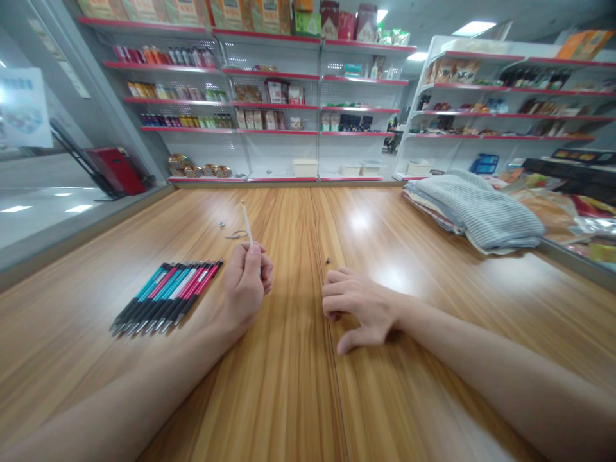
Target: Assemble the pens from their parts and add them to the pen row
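Note:
My left hand (246,276) is closed around a thin white tube (247,223), which looks like the inner part of a pen. The tube points up and slightly left, and its lower part is hidden in my fist. Over the table at the middle, my right hand (360,307) has bent fingers with the thumb well apart, and nothing shows in it. Just beyond its fingertips lies a tiny dark piece (328,260). Left of my left hand, several pens (168,296) with teal, pink and white barrels and black grips lie side by side in a slanted row.
On the wooden table (289,385), a small metallic bit (222,224) and a thin loop (235,235) lie beyond my left hand. Folded striped cloths (481,208) are piled at the back right, beside packaged goods (568,205). Stocked shelves (269,106) stand behind the table.

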Demonstrator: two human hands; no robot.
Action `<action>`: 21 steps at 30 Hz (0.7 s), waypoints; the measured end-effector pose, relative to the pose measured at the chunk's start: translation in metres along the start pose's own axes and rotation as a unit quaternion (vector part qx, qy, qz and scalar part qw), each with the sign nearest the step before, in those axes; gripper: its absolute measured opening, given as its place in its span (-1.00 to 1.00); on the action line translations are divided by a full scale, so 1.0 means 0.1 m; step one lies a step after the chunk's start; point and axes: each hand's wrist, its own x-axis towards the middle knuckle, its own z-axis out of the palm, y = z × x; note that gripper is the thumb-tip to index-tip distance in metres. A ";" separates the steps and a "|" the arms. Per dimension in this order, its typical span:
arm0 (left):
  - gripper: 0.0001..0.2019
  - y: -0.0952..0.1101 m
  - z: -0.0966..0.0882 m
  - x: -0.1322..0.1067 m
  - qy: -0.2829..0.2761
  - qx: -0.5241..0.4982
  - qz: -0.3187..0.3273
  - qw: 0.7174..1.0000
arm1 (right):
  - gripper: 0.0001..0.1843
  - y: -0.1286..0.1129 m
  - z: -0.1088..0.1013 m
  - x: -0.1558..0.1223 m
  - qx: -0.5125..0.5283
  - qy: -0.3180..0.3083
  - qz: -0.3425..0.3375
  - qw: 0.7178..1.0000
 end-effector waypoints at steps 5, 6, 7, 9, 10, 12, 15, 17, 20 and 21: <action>-0.82 -0.01 0.00 -0.02 -0.020 0.018 0.017 0.999 | -0.50 0.01 0.04 0.03 0.001 -0.012 0.021 1.000; -0.82 -0.01 0.00 -0.04 -0.027 0.038 0.026 0.999 | -0.51 0.01 0.05 0.03 -0.003 -0.011 0.028 1.000; -0.83 -0.02 0.00 -0.06 -0.039 0.064 0.036 0.997 | -0.53 0.01 0.05 0.03 -0.006 -0.009 0.033 0.999; -0.83 -0.02 0.00 -0.09 -0.079 0.135 0.058 0.986 | -0.59 0.00 0.05 0.04 -0.007 -0.006 0.036 0.999; -0.83 -0.02 -0.01 -0.11 -0.106 0.177 0.071 0.976 | -0.62 -0.01 0.05 0.04 -0.005 -0.007 0.034 0.999; -0.83 -0.01 -0.02 -0.13 -0.164 0.261 0.099 0.946 | -0.69 -0.02 0.04 0.03 0.003 -0.010 0.026 1.000; -0.83 0.02 -0.02 -0.14 -0.221 0.344 0.125 0.904 | -0.73 -0.01 0.03 0.00 0.022 -0.004 0.017 1.000; -0.81 0.04 -0.01 -0.12 -0.243 0.366 0.123 0.890 | -0.73 0.02 0.02 -0.03 0.039 0.019 0.025 0.999; -0.78 0.04 -0.01 -0.09 -0.280 0.388 0.113 0.871 | -0.86 0.08 0.02 -0.08 0.059 0.052 0.048 0.996; -0.77 0.04 0.00 -0.09 -0.295 0.398 0.112 0.861 | -0.93 0.10 0.01 -0.10 0.064 0.055 0.053 0.995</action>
